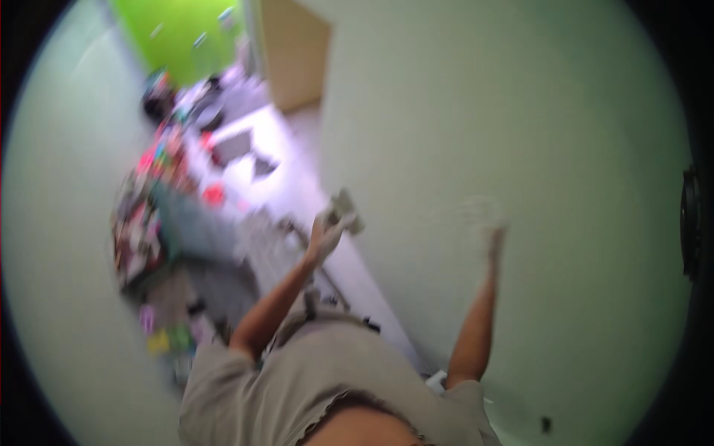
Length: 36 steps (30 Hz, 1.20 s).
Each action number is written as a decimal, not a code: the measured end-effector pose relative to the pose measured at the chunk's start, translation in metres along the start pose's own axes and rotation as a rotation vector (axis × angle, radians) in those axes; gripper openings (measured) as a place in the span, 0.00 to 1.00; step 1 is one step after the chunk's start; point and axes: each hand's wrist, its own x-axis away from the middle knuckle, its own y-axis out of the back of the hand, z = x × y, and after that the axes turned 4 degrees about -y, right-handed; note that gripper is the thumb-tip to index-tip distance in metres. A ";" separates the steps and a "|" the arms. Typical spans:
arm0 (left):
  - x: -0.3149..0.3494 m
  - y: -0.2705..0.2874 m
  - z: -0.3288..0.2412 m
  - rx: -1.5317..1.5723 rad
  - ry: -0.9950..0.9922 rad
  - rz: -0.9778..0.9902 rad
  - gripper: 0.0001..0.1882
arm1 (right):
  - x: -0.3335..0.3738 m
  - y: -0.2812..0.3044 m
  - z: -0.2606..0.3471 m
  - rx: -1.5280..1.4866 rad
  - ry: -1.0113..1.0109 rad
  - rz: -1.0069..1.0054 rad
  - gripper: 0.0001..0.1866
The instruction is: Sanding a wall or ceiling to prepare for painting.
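Note:
My left hand (324, 236), whitish over the fingers, is closed on a small grey-green piece (346, 211) with an uneven outline. Blur hides what kind of thing it is. Off to the right, my right hand (483, 223) is raised at the pale green wall (416, 126). It looks whitish and is smeared by motion, so its fingers and anything in them cannot be made out. Whether that hand touches the wall is also unclear.
Along the left wall lies a heap of mixed colourful belongings (137, 230), beside a grey-green covered bulk (197, 227). Dark flat pieces (234, 146) lie on the bright floor farther back. Beyond them stand a brown door panel (296, 56) and a bright green wall (175, 37).

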 end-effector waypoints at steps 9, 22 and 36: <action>0.140 0.191 -0.005 -0.140 0.005 -0.879 0.11 | -0.012 0.041 0.026 0.078 0.105 -0.104 0.15; 0.004 0.150 0.004 -0.126 -0.279 -0.527 0.13 | -0.068 0.040 0.190 0.654 0.752 -0.609 0.10; -0.398 -0.071 -0.236 -0.482 -1.404 -0.011 0.16 | -0.286 0.057 0.459 1.309 1.264 -1.513 0.23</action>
